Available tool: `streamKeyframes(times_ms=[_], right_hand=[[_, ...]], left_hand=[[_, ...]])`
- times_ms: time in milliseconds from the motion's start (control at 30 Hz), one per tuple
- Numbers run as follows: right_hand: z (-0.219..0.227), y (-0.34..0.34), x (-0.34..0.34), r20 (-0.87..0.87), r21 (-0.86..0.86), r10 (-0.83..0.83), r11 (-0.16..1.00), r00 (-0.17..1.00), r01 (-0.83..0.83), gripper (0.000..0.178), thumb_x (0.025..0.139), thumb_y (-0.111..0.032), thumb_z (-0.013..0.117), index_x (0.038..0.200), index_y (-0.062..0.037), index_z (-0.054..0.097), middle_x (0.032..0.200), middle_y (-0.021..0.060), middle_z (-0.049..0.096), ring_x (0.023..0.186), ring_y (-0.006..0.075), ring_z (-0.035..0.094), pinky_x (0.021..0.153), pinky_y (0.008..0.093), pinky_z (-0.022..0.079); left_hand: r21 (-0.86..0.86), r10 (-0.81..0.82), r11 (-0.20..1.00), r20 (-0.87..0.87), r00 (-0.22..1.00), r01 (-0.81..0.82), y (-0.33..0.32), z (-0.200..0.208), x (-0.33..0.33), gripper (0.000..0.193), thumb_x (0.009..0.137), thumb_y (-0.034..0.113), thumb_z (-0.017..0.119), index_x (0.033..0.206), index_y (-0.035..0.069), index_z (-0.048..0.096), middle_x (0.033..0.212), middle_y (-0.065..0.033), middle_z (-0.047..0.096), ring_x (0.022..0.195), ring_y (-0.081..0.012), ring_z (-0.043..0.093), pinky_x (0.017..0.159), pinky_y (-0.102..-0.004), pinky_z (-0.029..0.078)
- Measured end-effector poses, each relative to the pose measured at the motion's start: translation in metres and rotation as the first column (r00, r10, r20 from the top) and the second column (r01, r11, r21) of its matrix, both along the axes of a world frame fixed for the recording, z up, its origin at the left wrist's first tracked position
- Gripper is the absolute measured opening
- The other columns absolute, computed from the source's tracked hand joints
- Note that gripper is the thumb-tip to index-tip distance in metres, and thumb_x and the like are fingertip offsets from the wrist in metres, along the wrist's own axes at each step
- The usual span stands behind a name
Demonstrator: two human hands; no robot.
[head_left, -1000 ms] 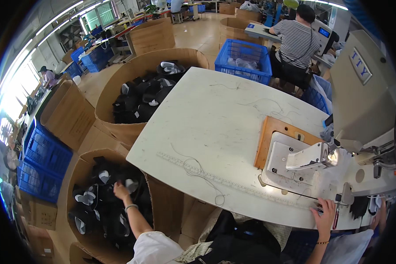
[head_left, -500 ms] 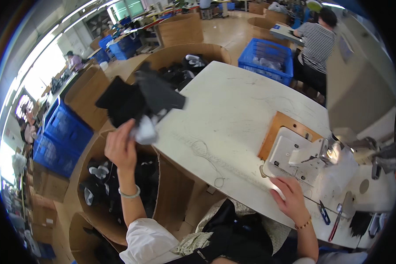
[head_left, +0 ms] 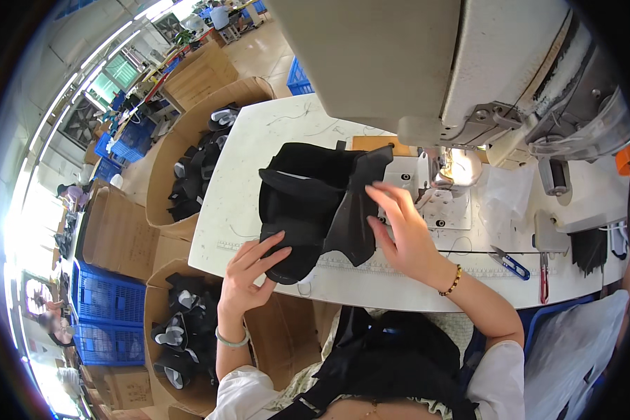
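Note:
A black padded fabric piece [head_left: 304, 199] with several flaps is spread over the white sewing table in front of me. My left hand [head_left: 248, 273] is closed on its near left corner, fingertips on top and thumb at the edge. On the right, a stiff dark flap [head_left: 350, 224] stands out from the piece. My right hand [head_left: 406, 238] touches this flap's outer edge with thumb and fingers apart. Just beyond that hand are the sewing machine's pale bed plate [head_left: 451, 210] and its lit needle area [head_left: 455, 168].
The machine head [head_left: 371, 63] overhangs the table's far side. Blue-handled thread snips [head_left: 511, 264] and a red-handled tool [head_left: 544, 276] lie at the right. Cardboard bins [head_left: 266, 336] of black pieces stand to the left, beside stacked blue crates [head_left: 108, 294]. A person [head_left: 224, 17] sits far back.
The black piece has come from above the left bin onto the table, carried by my left hand. My right hand has moved left to its flap. The view has turned toward the machine.

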State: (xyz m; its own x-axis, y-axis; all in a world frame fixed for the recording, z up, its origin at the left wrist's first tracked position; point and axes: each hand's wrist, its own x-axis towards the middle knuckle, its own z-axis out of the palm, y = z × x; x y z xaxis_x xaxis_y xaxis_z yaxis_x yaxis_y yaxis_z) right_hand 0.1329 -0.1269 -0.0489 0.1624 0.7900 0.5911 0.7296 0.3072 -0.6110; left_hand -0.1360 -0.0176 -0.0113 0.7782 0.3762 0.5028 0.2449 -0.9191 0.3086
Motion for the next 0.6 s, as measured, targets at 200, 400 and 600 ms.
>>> streamKeyframes(times_ms=[200, 400, 600], right_hand=[[0.021, 0.021, 0.001, 0.228, -0.019, -0.097, 0.994, 0.969, 0.104, 0.062, 0.077, 0.001, 0.055, 0.136, -0.0008, 0.035, 0.138, 0.0165, 0.037, 0.126, 0.0321, 0.038, 0.104, 0.0433, 0.033], [0.039, 0.026, -0.004, 0.401, 0.001, -0.097, 0.994, 0.911, 0.105, 0.070, 0.071, -0.016, 0.069, 0.134, -0.0055, 0.040, 0.118, 0.0135, 0.043, 0.115, 0.0295, 0.044, 0.105, 0.0457, 0.030], [0.049, 0.019, -0.003, 0.210, -0.149, 0.128, 0.984, 0.969, -0.098, 0.064, 0.070, -0.015, 0.074, 0.126, -0.0006, 0.046, 0.114, 0.0139, 0.044, 0.112, 0.0314, 0.044, 0.096, 0.0383, 0.040]], left_hand=[[-0.251, -0.026, 0.967, 0.085, 0.996, 0.047, 0.024, 0.004, -0.017, 0.049, 0.053, -0.007, 0.044, 0.094, 0.001, 0.071, 0.113, -0.0170, 0.064, 0.093, -0.0296, 0.060, 0.086, -0.0335, 0.047], [-0.495, -0.023, 0.869, 0.014, 1.000, 0.027, 0.043, 0.002, -0.040, 0.047, 0.055, -0.006, 0.040, 0.088, -0.001, 0.072, 0.111, -0.0159, 0.065, 0.092, -0.0235, 0.062, 0.070, -0.0266, 0.045], [-0.406, 0.257, 0.897, 0.156, 0.954, -0.175, 0.044, 0.013, -0.035, 0.028, 0.070, -0.010, 0.045, 0.080, -0.003, 0.070, 0.090, -0.0141, 0.070, 0.094, -0.0257, 0.063, 0.099, -0.0397, 0.041]])
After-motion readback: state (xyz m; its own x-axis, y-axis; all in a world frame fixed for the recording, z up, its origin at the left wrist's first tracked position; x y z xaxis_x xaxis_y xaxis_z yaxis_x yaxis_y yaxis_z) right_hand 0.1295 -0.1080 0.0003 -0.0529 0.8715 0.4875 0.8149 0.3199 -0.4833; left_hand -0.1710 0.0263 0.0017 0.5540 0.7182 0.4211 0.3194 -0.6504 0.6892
